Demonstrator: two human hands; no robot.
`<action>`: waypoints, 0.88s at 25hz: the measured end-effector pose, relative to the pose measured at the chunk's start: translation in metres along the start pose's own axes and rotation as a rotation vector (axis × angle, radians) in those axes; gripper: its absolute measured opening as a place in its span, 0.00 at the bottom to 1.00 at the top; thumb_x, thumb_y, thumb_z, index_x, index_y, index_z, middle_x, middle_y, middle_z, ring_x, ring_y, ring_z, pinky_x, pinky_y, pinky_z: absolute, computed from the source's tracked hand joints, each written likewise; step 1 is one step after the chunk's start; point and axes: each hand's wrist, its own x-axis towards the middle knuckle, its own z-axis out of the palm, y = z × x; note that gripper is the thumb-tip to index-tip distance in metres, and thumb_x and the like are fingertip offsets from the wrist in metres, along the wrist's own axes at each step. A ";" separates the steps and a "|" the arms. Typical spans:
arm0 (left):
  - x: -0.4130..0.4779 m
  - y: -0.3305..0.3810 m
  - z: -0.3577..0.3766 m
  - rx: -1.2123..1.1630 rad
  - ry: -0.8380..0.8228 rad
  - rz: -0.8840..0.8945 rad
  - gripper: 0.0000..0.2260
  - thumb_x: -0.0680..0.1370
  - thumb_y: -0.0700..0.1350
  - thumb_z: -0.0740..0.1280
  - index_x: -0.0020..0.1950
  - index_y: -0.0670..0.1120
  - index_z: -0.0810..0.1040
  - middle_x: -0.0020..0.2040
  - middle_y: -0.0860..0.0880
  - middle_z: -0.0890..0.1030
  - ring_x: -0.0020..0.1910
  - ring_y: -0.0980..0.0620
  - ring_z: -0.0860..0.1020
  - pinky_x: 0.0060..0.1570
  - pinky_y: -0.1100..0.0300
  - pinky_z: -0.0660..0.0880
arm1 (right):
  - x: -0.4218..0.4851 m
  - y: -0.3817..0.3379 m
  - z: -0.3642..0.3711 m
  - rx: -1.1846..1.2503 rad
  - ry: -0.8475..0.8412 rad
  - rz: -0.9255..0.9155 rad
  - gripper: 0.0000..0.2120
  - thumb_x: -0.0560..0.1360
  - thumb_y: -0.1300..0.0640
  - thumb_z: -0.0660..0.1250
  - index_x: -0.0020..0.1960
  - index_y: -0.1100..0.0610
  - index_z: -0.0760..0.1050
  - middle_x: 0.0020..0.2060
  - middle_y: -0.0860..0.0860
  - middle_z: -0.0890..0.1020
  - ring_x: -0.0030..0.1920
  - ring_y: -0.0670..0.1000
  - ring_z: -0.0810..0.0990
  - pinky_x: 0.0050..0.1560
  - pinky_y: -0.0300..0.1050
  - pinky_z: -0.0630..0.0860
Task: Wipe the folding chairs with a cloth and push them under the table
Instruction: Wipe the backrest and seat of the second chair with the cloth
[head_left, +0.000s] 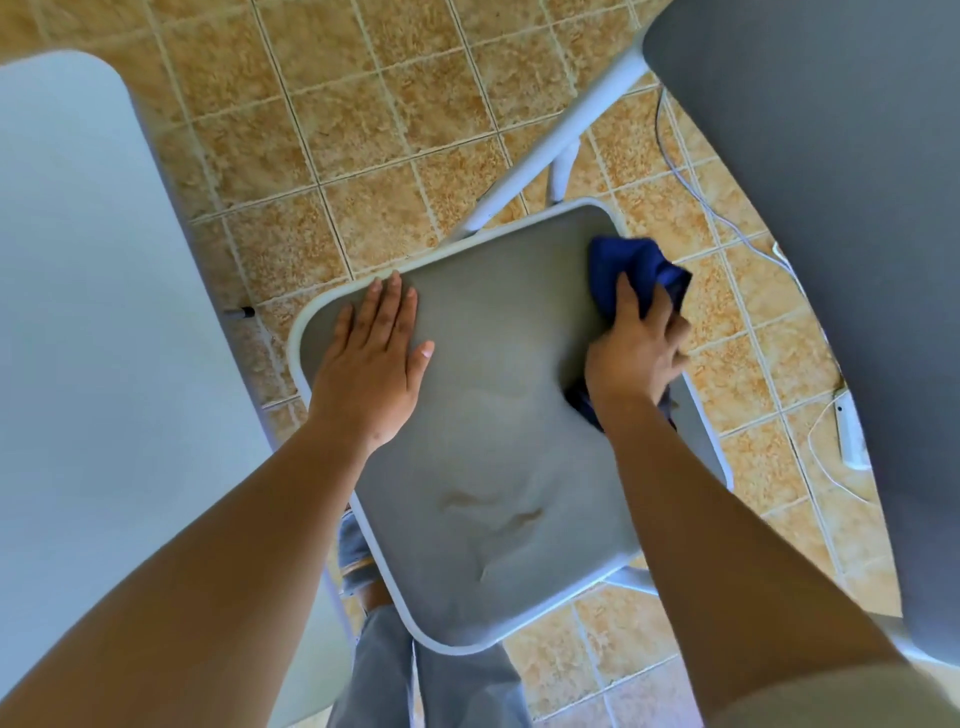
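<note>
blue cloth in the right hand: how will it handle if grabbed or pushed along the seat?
Likely floppy: the blue cloth bunches in folds under the right hand. Probably light, since the fingers alone hold it. It should slide rather than roll on the smooth grey chair seat, though loose edges may drag or fold under.

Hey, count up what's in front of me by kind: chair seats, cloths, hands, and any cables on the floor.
Grey chair seats: 2, the one being wiped and another at right
Blue cloths: 1, gripped in the right hand
Hands: 2, with the left hand flat on the seat
White cables on the tiled floor: 1
Total: 6
</note>
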 end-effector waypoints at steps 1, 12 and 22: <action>0.000 0.000 0.000 0.003 -0.005 -0.003 0.27 0.81 0.56 0.40 0.79 0.47 0.41 0.79 0.50 0.40 0.77 0.53 0.38 0.76 0.52 0.41 | 0.012 -0.020 -0.002 0.004 -0.008 -0.030 0.34 0.73 0.66 0.59 0.75 0.44 0.57 0.75 0.54 0.55 0.69 0.63 0.57 0.61 0.62 0.62; -0.021 -0.023 -0.011 -0.090 -0.010 -0.046 0.31 0.79 0.58 0.36 0.79 0.44 0.47 0.79 0.48 0.45 0.78 0.53 0.42 0.76 0.55 0.43 | -0.092 0.020 0.016 -0.100 -0.007 -0.412 0.29 0.69 0.60 0.57 0.68 0.43 0.69 0.71 0.53 0.68 0.61 0.61 0.69 0.48 0.58 0.70; -0.023 -0.028 -0.029 -0.404 -0.103 -0.092 0.24 0.84 0.51 0.44 0.79 0.43 0.51 0.79 0.48 0.48 0.78 0.54 0.45 0.75 0.60 0.42 | -0.163 -0.082 0.035 -0.036 -0.018 -0.455 0.28 0.73 0.61 0.55 0.71 0.44 0.65 0.74 0.53 0.63 0.66 0.60 0.66 0.53 0.59 0.69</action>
